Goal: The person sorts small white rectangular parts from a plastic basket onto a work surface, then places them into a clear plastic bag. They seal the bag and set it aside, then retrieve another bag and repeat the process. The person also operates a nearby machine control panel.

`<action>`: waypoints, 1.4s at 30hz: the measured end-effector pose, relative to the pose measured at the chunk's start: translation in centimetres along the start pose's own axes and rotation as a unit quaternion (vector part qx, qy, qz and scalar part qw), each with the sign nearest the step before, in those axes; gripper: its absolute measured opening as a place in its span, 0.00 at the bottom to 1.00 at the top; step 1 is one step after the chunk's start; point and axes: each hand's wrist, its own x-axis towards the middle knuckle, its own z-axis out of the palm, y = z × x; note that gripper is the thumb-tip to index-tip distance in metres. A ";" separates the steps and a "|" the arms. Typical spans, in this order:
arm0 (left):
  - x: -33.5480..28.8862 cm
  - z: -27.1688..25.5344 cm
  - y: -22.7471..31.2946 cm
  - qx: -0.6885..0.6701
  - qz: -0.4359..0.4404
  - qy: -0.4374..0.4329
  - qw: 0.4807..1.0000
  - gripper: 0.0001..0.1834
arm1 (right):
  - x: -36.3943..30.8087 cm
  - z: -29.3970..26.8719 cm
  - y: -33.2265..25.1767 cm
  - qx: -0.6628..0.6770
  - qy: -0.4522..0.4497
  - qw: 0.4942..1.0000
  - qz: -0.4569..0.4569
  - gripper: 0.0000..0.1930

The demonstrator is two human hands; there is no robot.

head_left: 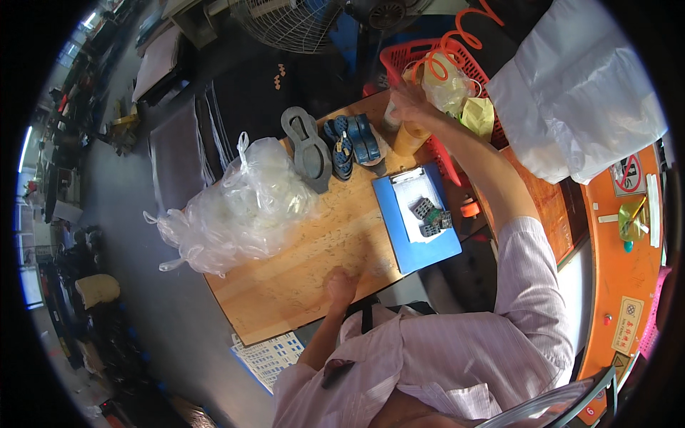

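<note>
My right arm stretches over the table's far right corner, and my right hand (412, 103) is curled beside a red plastic basket (391, 58). A whitish object (391, 115) shows just under its fingers; I cannot make out what it is. Below the wrist stands an amber, see-through container (409, 140). My left hand (341, 285) lies loosely closed on the near edge of the wooden table (300, 267), with nothing visible in it. A blue clipboard (434, 255) at the table's right carries white paper and several small dark grey blocks (430, 216).
Knotted clear plastic bags (250, 203) cover the table's left side. Behind them are a grey sole-shaped piece (308, 150) and dark blue moulded pieces (351, 141). An orange coiled hose (457, 33) hangs over the basket. White plastic sheeting (571, 85) and an orange bench (621, 257) lie right.
</note>
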 end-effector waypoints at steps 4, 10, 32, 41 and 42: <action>0.0 -0.7 1.1 0.005 -0.031 -0.010 0.999 0.17 | 0.8 0.1 0.7 0.073 -0.129 0.988 0.032 0.30; 0.3 -0.1 0.2 0.034 0.009 0.014 0.999 0.20 | -1.7 -1.5 -1.4 0.070 -0.004 0.997 -0.028 0.14; -2.3 -8.9 24.6 -0.297 0.324 -0.193 0.877 0.48 | -35.4 -21.8 -9.1 0.325 -0.012 0.940 -0.100 0.31; -4.3 -5.5 24.5 -0.125 0.235 -0.129 0.955 0.37 | -38.6 -17.8 -13.4 0.400 0.228 0.881 0.108 0.14; -4.9 -5.4 24.2 -0.124 0.232 -0.130 0.956 0.37 | -38.5 -17.6 -13.6 0.418 0.247 0.866 0.123 0.13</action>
